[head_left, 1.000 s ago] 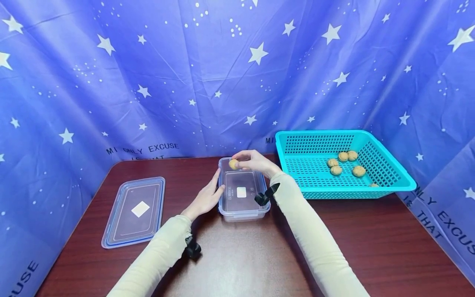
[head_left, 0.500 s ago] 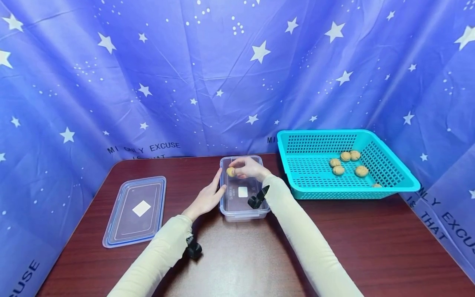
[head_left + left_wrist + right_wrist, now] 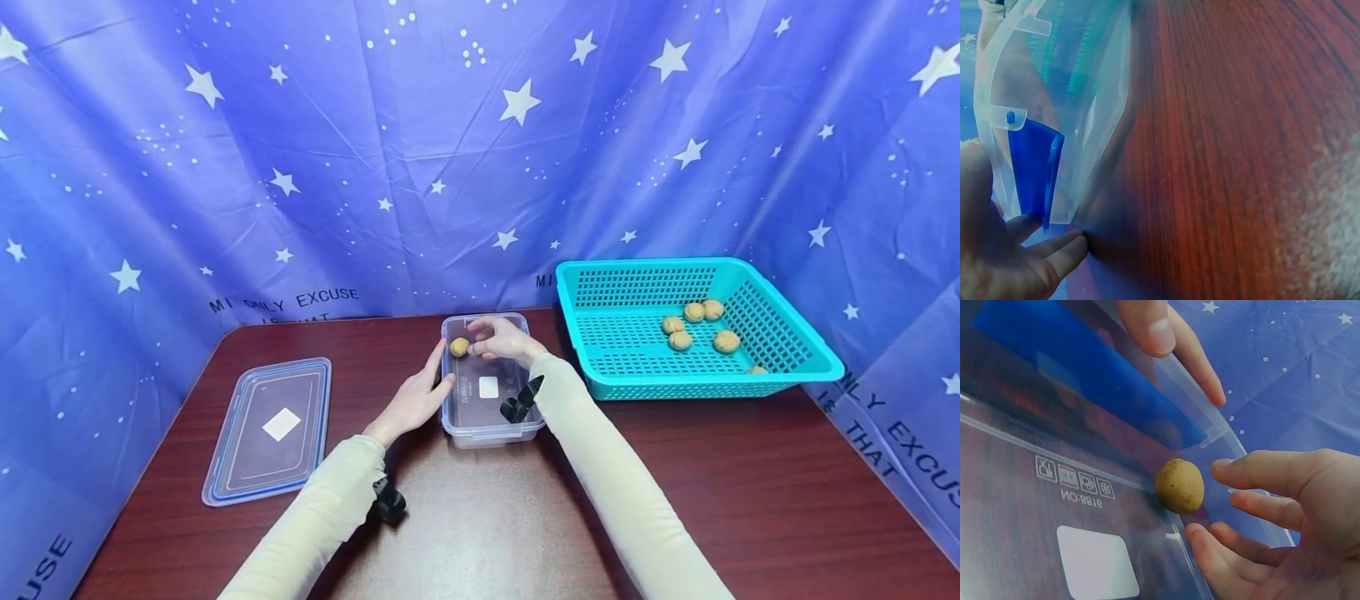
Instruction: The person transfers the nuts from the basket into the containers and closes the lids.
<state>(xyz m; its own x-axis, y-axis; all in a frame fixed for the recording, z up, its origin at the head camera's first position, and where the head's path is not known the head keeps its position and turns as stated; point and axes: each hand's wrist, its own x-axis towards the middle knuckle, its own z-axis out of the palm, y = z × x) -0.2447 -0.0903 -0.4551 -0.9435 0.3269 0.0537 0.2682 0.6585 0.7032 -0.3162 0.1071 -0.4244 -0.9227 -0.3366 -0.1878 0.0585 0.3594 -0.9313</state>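
A clear plastic food box [image 3: 498, 437] with blue side clips stands in the middle of the table. My left hand [image 3: 416, 396] rests along its left wall, fingers straight, thumb at the rim. Over the box reaches my right hand [image 3: 506, 340], its thumb and fingers spread. A walnut [image 3: 1179, 485] sits inside, by the far left corner. In the right wrist view a gap shows between the walnut and the fingertips [image 3: 1222, 465]. The left wrist view shows the left fingers beside a blue clip [image 3: 1032, 169]; the walnut is out of sight there.
At the right stands a turquoise basket [image 3: 712, 385] with several walnuts [image 3: 726, 342] in it. A clear lid [image 3: 262, 475] with a blue seal lies on the table at left. A starry blue curtain [image 3: 420, 167] hangs behind and beside the table.
My right hand has moved down into the box's opening and let go of the walnut, which now sits apart from the fingers. The left hand has stayed at the box.
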